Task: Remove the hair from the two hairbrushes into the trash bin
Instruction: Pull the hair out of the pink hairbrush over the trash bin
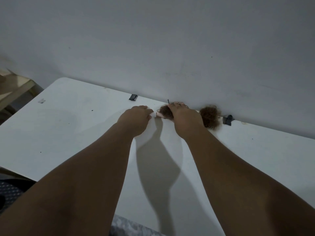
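Already at the table's (68,133) far edge: left hand (134,118) closed on the pale handle (154,114) of brush 1, right hand (183,116) clamped on its hair wad (166,111); handle-to-head axis 9-to-3. Brush 2's hair (210,114) just beside, at 3 o'clock. No bin visible.

**Both arms stretched forward, hands side by side**

Two bare forearms reach away from the camera, nearly parallel; the left hand (134,117) is curled, knuckles up, fingers closed; the right hand (183,116) lies palm-down just beside it, fingers bent and hidden at the tips.
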